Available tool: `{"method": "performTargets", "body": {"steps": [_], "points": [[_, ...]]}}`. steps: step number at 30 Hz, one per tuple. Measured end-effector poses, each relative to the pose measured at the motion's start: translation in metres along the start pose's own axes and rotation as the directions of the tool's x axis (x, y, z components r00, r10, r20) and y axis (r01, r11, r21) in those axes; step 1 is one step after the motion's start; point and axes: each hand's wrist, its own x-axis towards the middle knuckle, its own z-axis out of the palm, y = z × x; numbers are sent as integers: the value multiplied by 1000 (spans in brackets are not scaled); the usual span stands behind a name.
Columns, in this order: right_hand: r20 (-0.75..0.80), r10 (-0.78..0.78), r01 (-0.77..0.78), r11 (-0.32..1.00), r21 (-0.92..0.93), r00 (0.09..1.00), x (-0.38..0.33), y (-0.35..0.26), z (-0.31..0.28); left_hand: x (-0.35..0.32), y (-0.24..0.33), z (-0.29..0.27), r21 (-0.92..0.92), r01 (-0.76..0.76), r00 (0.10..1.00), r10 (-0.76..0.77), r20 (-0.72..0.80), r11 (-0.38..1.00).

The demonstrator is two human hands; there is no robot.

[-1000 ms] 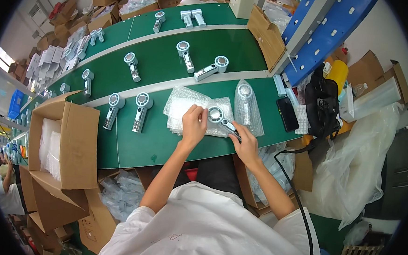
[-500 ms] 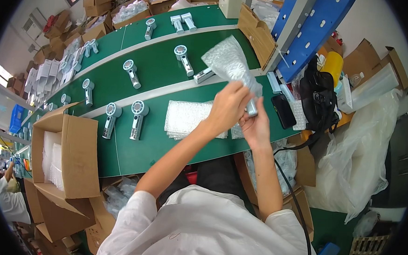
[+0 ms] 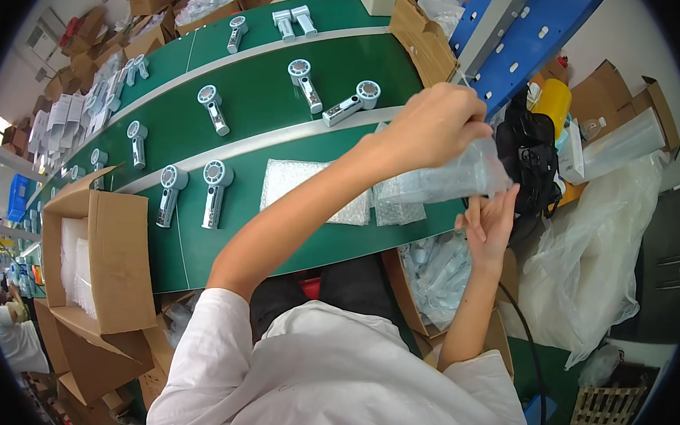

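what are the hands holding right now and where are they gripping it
A clear bubble-wrap bag, lifted above the green table. The left hand pinches its upper edge; the right hand supports its lower right end from beneath.

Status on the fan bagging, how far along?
Done: can't tell; the open cardboard box holds white packing. In hand: left hand and right hand hold a clear plastic bag raised over the bench; contents unclear. Left: handheld fans lie unbagged on the green belt, beside a bubble-bag stack.
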Motion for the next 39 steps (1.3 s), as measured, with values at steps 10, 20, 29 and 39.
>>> {"method": "performTargets", "body": {"steps": [10,20,29,39], "points": [[-156,332,-256,893,370,931,-34,2,49,-26,2,36,-23,-228,943,227,243,973],[-174,391,-406,650,-643,904,24,51,-39,-42,-275,76,712,418,876,-42,-481,565],[245,-515,165,-196,-966,821,-2,60,-1,-76,-178,35,-15,511,769,-466,-438,859],[-253,289,-275,957,91,923,9,108,57,-166,-92,67,-285,474,740,-553,-383,833]]}}
